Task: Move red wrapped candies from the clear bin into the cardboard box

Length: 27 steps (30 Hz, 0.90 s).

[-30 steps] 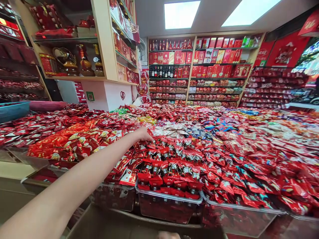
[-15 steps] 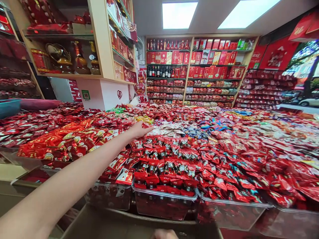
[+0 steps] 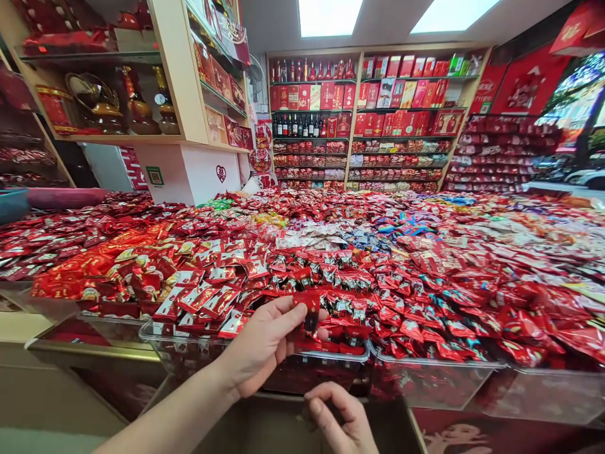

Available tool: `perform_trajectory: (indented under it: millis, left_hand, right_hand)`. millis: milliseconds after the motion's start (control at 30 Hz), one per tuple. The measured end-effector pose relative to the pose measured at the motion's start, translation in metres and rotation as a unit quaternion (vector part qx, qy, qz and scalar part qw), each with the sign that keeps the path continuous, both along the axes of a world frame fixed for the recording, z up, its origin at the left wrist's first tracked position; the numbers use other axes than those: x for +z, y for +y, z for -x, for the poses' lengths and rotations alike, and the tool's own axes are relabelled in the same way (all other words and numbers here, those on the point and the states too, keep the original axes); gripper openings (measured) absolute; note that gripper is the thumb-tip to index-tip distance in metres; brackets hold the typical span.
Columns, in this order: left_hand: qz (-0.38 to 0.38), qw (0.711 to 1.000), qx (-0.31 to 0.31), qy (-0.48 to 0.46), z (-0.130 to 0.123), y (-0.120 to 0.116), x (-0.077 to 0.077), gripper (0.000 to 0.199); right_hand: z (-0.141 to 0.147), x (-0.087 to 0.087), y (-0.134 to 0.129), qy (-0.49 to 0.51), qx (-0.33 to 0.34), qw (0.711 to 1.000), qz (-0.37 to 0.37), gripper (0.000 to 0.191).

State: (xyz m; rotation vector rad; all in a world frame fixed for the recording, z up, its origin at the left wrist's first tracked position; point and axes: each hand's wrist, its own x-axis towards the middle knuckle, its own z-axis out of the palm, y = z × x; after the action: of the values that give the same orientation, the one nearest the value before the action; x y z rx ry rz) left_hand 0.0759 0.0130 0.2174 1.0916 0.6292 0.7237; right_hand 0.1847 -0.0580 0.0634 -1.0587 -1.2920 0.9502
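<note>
Left hand (image 3: 265,343), low in the middle of the frame, pinches a small red candy packet (image 3: 311,308) between thumb and fingers; we see the packet held just above a clear bin (image 3: 265,353) heaped with like packets; our right hand (image 3: 343,419), at the bottom edge below it, is curled with fingers bent, and we cannot tell whether it grips anything; the table (image 3: 94,353) spreads red sweets across the frame; shelves (image 3: 359,113) stand behind.

Right hand (image 3: 341,419) cut off below; shelf box (image 3: 326,96) lettering too small.
</note>
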Motion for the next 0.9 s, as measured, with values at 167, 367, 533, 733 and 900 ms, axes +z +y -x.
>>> perform_trajectory:
  millis: [167, 367, 533, 733, 900]
  left_hand:
    - [-0.021, 1.0, -0.007, 0.022, -0.011, -0.025, -0.018, 0.017]
    - [-0.031, 0.997, -0.052, 0.056, -0.022, -0.033, -0.028, 0.016]
    - [-0.12, 0.985, 0.013, 0.123, -0.01, -0.034, -0.034, 0.03]
    - [-0.189, 0.964, 0.062, 0.175, 0.0, -0.055, -0.038, 0.042]
    - [-0.153, 0.97, 0.084, 0.168, 0.0, -0.052, -0.046, 0.043]
  right_hand:
    - [-0.011, 0.028, -0.01, 0.189, -0.086, 0.975, -0.081, 0.033]
    - [-0.016, 0.033, -0.014, 0.16, -0.117, 0.979, -0.052, 0.013]
    - [-0.021, 0.034, -0.011, 0.087, -0.205, 0.969, -0.106, 0.005]
    - [-0.015, 0.033, -0.011, -0.136, -0.254, 0.894, -0.342, 0.036]
    - [0.001, 0.028, -0.014, -0.13, -0.263, 0.899, -0.326, 0.037]
